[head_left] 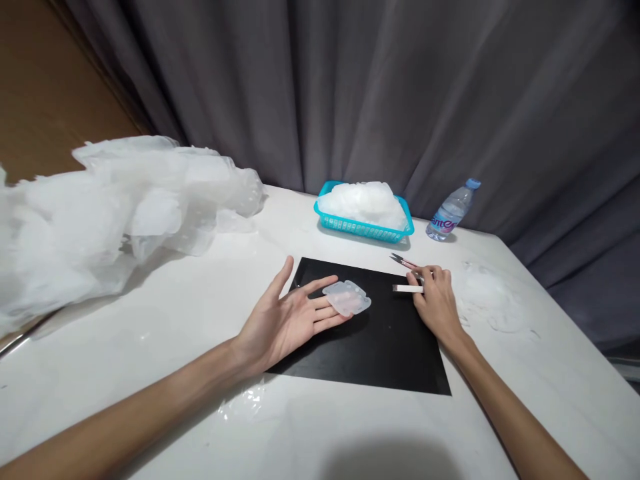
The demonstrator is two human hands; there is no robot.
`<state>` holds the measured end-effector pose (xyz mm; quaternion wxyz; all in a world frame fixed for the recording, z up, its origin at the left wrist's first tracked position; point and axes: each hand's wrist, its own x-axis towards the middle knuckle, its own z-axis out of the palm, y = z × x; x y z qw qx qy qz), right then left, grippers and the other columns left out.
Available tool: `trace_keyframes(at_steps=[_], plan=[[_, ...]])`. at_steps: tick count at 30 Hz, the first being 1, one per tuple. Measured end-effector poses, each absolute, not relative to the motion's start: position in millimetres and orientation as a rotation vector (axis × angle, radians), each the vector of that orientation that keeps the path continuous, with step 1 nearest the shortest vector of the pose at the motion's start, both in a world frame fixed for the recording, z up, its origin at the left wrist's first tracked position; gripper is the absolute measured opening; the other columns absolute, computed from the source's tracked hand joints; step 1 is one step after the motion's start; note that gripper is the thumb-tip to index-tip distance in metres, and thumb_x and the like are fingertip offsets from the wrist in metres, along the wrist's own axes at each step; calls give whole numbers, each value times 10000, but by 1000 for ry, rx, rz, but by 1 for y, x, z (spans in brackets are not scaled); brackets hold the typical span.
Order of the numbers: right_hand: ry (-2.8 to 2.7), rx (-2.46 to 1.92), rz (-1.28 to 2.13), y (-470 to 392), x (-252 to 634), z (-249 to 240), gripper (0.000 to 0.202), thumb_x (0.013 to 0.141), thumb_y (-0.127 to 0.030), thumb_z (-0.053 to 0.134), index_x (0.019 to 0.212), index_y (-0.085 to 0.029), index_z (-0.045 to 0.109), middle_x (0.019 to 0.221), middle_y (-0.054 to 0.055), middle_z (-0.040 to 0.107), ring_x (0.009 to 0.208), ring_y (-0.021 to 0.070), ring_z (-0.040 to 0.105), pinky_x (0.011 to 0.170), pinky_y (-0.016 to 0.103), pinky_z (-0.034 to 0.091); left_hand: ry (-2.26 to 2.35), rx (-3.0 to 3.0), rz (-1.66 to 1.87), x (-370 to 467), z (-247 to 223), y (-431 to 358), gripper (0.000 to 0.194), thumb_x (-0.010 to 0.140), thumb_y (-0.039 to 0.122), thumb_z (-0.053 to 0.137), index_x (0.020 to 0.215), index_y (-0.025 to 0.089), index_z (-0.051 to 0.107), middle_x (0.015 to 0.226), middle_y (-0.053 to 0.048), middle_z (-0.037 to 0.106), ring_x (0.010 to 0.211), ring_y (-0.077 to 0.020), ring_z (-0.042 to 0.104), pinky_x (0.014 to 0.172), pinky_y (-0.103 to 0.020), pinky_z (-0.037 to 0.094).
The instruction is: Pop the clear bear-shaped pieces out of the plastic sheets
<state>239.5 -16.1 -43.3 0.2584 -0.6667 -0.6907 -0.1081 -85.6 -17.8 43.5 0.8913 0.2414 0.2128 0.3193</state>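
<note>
My left hand (287,320) is palm up above the black mat (380,353), its fingers stretched out. Across those fingers lies a thin, translucent white plastic piece (349,298) with a wavy outline and small holes. At the mat's right edge, my right hand (435,297) is closed, knuckles up. A white stick-like tool (407,289) with a dark tip pokes out to the left between thumb and forefinger. Just beyond these fingertips is a pair of thread snips (403,261), blades pointing left; its handle is partly hidden by the hand.
A blue plastic basket (363,230) heaped with white translucent pieces stands at the back. Right of it is a water bottle (453,212). A large pile of translucent sheets (125,207) covers the left. Clear scraps (493,297) lie right of my right hand. A grey curtain (345,87) hangs behind.
</note>
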Motion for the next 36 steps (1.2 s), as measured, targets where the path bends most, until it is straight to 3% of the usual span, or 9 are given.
trace_keyframes(at_steps=[10, 13, 17, 19, 23, 26, 30, 34, 36], plan=[[-1816, -1771, -300, -10, 237, -51, 191, 1056, -328, 429, 962, -219, 553, 987, 121, 560, 958, 313, 503, 862, 457, 475, 607, 595, 687, -85, 36, -9, 823, 1026, 611, 500, 1556, -6, 375, 1318, -275, 699, 1208, -318, 710, 1121, -396, 485], [-1814, -1757, -303, -8, 235, -53, 168, 1042, -276, 434, 905, -235, 522, 934, 104, 555, 920, 305, 512, 834, 445, 481, 688, 762, 719, -86, 37, 8, 645, 997, 511, 609, 1446, 52, 544, 1286, -240, 727, 1237, -323, 694, 1117, -407, 498], [-1825, -1734, -309, -4, 232, -55, 168, 1040, -233, 424, 912, -233, 532, 927, 105, 573, 921, 306, 532, 827, 441, 488, 888, 1164, 945, -79, 57, 64, 478, 849, 376, 799, 1248, 141, 681, 1214, -160, 760, 1116, -277, 739, 1070, -408, 540], [-1822, -1724, -310, -3, 231, -56, 175, 1050, -245, 421, 927, -230, 544, 927, 107, 581, 922, 307, 541, 824, 443, 493, 982, 1345, 1095, -70, 73, 104, 481, 761, 341, 833, 1175, 152, 679, 1136, -135, 763, 1065, -264, 743, 1022, -399, 562], [-1810, -1707, -312, 1, 230, -58, 189, 1058, -250, 411, 948, -225, 563, 927, 109, 598, 914, 307, 550, 821, 452, 505, 1111, 1515, 1235, -41, 100, 184, 514, 773, 341, 800, 1218, 163, 614, 1060, -101, 732, 1028, -251, 708, 951, -391, 564], [-1803, -1696, -319, 3, 230, -58, 194, 1061, -247, 405, 967, -230, 573, 945, 107, 609, 916, 301, 558, 816, 449, 512, 1260, 1692, 1211, -26, 106, 222, 501, 809, 358, 780, 1245, 175, 612, 1156, -132, 703, 1134, -320, 653, 978, -462, 537], [-1813, -1671, -324, 5, 230, -59, 203, 1069, -272, 416, 943, -234, 570, 944, 104, 615, 904, 295, 571, 796, 439, 518, 1471, 1920, 1110, -23, 89, 236, 481, 908, 470, 699, 1278, 173, 626, 1388, -196, 608, 1431, -437, 429, 1157, -588, 360], [-1815, -1658, -315, 7, 228, -61, 210, 1075, -272, 410, 938, -234, 564, 933, 102, 609, 905, 300, 581, 789, 441, 515, 1520, 2117, 875, -19, 62, 233, 671, 963, 630, 610, 1403, 124, 591, 1488, -238, 568, 1437, -444, 466, 1202, -582, 308], [-1814, -1656, -308, 7, 227, -61, 211, 1077, -272, 408, 936, -237, 561, 934, 99, 607, 902, 300, 580, 791, 443, 514, 1536, 2186, 788, -14, 55, 235, 678, 983, 605, 619, 1456, 124, 557, 1534, -233, 530, 1438, -421, 478, 1200, -588, 337]])
